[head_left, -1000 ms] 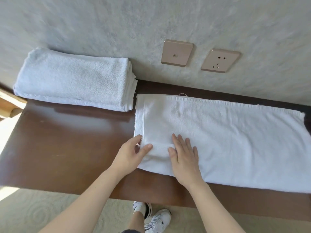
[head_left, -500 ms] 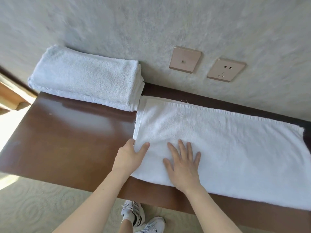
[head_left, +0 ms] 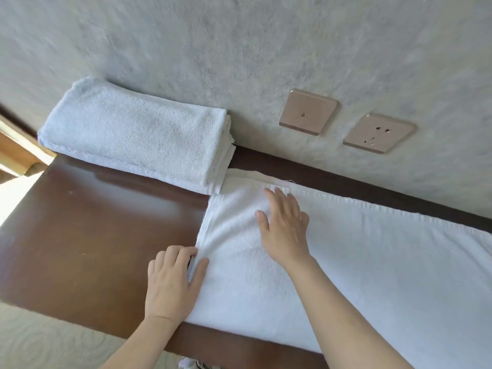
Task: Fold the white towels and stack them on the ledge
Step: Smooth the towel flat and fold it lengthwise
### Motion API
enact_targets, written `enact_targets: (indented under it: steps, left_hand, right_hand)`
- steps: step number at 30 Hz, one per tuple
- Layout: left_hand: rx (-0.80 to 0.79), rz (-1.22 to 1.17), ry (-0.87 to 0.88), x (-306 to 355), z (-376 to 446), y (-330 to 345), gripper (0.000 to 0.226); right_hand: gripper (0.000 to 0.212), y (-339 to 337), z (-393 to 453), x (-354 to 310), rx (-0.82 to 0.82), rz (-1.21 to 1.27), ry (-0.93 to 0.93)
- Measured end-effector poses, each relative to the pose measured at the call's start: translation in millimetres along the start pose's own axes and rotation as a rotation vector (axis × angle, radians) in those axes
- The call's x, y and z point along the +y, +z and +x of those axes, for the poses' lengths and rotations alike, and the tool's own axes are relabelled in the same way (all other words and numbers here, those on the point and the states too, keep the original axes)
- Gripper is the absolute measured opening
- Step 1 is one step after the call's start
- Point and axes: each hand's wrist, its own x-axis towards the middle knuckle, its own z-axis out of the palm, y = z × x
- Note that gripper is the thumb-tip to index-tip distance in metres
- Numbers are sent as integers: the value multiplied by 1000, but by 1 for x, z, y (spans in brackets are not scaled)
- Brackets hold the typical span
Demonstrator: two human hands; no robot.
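Note:
A long white towel (head_left: pixel 372 265) lies flat on the dark brown ledge (head_left: pixel 93 230), running from the middle off to the right. My left hand (head_left: pixel 173 283) pinches its left edge, thumb on top and fingers curled at the hem. My right hand (head_left: pixel 285 225) lies flat on the towel with straight fingers, reaching toward its far edge. A stack of folded white towels (head_left: pixel 138 134) sits at the back left of the ledge against the wall, touching the long towel's corner.
Two beige wall plates, a switch (head_left: pixel 307 111) and a socket (head_left: pixel 379 133), sit on the grey wall just above the ledge. A light wooden piece (head_left: pixel 18 153) is at the far left. Pale carpet (head_left: pixel 40 342) lies below the ledge's front edge.
My right hand slid away from me across the towel, toward its far edge. My left hand's fingers curled onto the towel's left hem. The view shifted and drew closer.

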Motion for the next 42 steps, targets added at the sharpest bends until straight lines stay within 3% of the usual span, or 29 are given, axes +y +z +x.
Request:
enact_targets:
  steps: [4,11,16,21,28,38,42]
  left_hand:
    - [-10,27,7,1,2,3,34]
    - [-53,63,15,1,2,1,42]
    - [-27,41,26,-1,2,4,41]
    - [-26,32,40,-3,1,4,43]
    - [-43,23,32,-2,2,2,43]
    - [-42,38,44,0,2,-1,43]
    - [-35,58,48,2,3,-1,42]
  right_hand:
    - [45,3,44,-23,53,24,-158]
    - [37,13,79,-34,62,-129,-159]
    - [23,3,84,-28,-9,92,-221]
    - [15,-2,99,-28,60,208,-274]
    - [19,26,107,-33,194,-91,-342]
    - [33,21,127,-40,19,-214,-301]
    - [34,26,126,-43,99,-255,-233]
